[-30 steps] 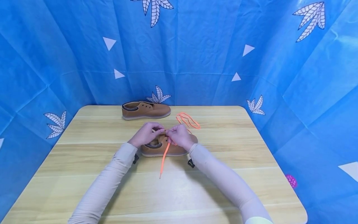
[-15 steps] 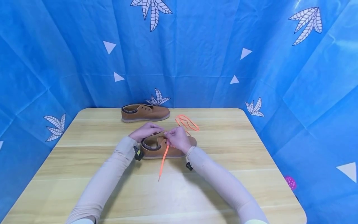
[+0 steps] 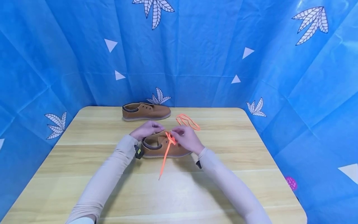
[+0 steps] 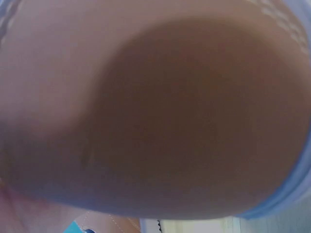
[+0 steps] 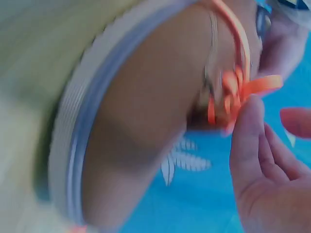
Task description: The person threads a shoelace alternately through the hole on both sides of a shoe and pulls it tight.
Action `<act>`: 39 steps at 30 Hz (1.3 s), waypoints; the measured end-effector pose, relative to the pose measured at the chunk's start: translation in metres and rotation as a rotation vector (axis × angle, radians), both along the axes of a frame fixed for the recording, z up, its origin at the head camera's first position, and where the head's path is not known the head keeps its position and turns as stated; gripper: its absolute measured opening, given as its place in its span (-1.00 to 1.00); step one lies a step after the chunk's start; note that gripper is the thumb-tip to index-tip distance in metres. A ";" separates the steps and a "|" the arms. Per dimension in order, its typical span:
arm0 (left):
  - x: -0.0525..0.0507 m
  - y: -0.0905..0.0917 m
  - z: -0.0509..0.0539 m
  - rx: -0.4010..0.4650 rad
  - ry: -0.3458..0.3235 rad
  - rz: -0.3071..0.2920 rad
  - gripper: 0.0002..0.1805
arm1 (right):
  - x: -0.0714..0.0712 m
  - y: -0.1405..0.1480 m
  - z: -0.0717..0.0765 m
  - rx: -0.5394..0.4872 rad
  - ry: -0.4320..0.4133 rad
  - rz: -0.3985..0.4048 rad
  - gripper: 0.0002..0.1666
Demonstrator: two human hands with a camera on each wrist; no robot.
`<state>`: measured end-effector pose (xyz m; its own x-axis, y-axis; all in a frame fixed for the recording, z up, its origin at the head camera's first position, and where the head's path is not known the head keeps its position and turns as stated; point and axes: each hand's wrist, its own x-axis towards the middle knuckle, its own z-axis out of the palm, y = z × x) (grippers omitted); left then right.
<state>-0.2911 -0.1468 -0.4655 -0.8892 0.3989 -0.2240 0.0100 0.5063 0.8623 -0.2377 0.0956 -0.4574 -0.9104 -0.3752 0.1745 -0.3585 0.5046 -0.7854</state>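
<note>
Right hand point(image 3: 188, 137) rightward, more lace point(image 3: 172, 140) visible

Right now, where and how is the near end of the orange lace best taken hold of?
I would pinch the orange lace just above its tip, coming from the near side: this end is thin, extends beyond the near shoe, and nothing covers it there.

No lettering or numbers can be read.
</note>
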 end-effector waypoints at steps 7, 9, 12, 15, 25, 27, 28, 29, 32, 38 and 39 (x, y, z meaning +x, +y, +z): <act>-0.002 0.002 0.004 -0.029 0.031 0.002 -0.62 | -0.008 0.048 -0.008 0.259 -0.040 0.126 0.03; -0.002 0.001 0.003 -0.014 0.033 0.002 -0.63 | -0.009 0.056 -0.016 0.359 -0.076 0.182 0.23; -0.003 -0.002 0.003 0.015 0.015 0.018 -0.64 | -0.009 0.062 -0.025 0.428 -0.093 0.223 0.32; -0.004 -0.006 0.006 0.042 0.005 0.046 -0.63 | -0.010 0.064 -0.030 0.451 -0.064 0.217 0.27; -0.009 -0.022 0.016 0.094 0.027 0.184 -0.60 | -0.010 0.064 -0.031 0.468 -0.050 0.206 0.23; -0.010 -0.024 0.019 0.105 0.039 0.216 -0.61 | -0.010 0.064 -0.031 0.469 -0.045 0.207 0.23; -0.010 -0.025 0.020 0.116 0.043 0.231 -0.62 | -0.010 0.064 -0.032 0.468 -0.041 0.209 0.22; -0.011 -0.026 0.022 0.119 0.052 0.244 -0.62 | -0.010 0.064 -0.032 0.470 -0.041 0.209 0.22; -0.012 -0.028 0.026 0.135 0.076 0.282 -0.62 | -0.010 0.065 -0.033 0.465 -0.034 0.211 0.22; -0.014 -0.030 0.032 0.216 0.120 0.373 -0.61 | -0.010 0.066 -0.034 0.466 -0.028 0.210 0.20; -0.014 -0.030 0.033 0.226 0.129 0.390 -0.61 | -0.010 0.066 -0.034 0.464 -0.026 0.211 0.20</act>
